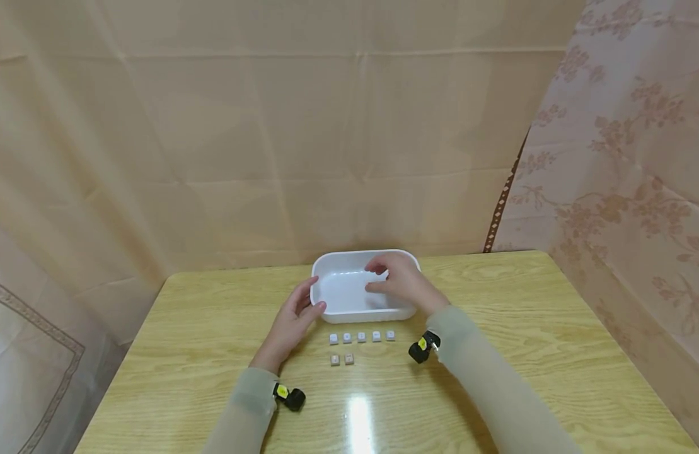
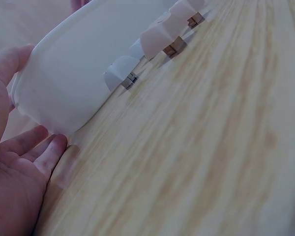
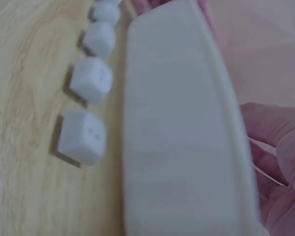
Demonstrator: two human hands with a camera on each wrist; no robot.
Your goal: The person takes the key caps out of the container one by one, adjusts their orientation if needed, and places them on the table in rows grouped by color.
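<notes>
Two hands work at one white tub (image 1: 357, 316), which I locate at the far middle of the wooden table (image 1: 213, 359). Left hand (image 1: 294, 320): grips the left end of the tub, with the thumb at the rim and other fingers lower, against the outer wall. Right hand (image 1: 403, 279): over the right part of the tub, thumb and forefinger parted by a moderate gap; I see nothing between them. Just beside the near wall, five white keycaps (image 1: 362, 337) form a row running left to right. On the near side of that row, toward its left end, I count two greyish keycaps (image 1: 349, 359), side by side. Tops seen from the right wrist bear marks too blurred for me to read. Each wrist carries a black camera (image 1: 420, 350). Beyond the far table edge hangs a beige curtain (image 1: 326, 126).
</notes>
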